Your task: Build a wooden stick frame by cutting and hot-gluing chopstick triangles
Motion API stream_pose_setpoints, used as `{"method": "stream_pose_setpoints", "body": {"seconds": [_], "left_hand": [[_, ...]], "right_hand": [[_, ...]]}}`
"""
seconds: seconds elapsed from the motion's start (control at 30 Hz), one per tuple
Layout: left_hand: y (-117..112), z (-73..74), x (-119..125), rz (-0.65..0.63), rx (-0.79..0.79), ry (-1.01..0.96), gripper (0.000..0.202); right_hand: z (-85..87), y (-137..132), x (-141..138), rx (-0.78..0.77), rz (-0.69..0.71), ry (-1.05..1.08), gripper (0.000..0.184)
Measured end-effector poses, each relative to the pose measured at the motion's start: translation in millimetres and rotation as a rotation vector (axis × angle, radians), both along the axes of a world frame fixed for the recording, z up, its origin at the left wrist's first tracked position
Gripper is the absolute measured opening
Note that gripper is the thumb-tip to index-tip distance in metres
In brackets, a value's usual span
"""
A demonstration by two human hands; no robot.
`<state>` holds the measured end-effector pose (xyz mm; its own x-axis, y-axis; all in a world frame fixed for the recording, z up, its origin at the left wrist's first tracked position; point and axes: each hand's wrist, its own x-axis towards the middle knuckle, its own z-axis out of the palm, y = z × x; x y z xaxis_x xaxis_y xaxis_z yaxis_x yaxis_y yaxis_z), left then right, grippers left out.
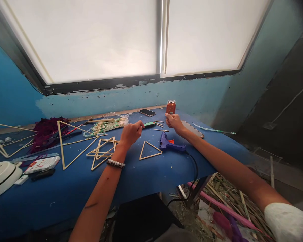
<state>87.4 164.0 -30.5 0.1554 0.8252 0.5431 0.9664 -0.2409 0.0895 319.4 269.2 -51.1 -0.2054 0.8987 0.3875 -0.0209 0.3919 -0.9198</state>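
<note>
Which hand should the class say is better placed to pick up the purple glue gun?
Probably the right hand: it is just above the purple glue gun. The left hand is farther off, with a small stick triangle lying between it and the gun's body.

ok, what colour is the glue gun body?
Purple-blue on the hot glue gun, best seen in the head view.

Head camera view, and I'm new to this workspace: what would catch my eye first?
A purple glue gun lies mid-table on the blue-covered table, just below the right hand. Beside it sits a small triangle of thin wooden sticks, right of the left hand. An orange drink can stands near the far edge.
</note>
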Motion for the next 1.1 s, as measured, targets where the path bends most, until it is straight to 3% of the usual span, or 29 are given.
{"method": "stream_pose_setpoints", "body": {"seconds": [0.47,0.7,1.1], "left_hand": [[1.0,-1.3,-1.1,0.039,-0.013,-0.05,0.024],[1.1,-1.0,0.2,0.121,0.026,-0.07,0.025],[-0.4,1.8,-0.2,0.164,-0.004,-0.051,0.026]], "right_hand": [[-2.2,0.0,-0.8,0.153,-0.048,-0.125,0.066],[-3.6,-1.6,-0.9,0.213,-0.068,-0.22,0.067],[-1.2,-9.8,4.2,0.44,-0.24,-0.463,0.057]]}}
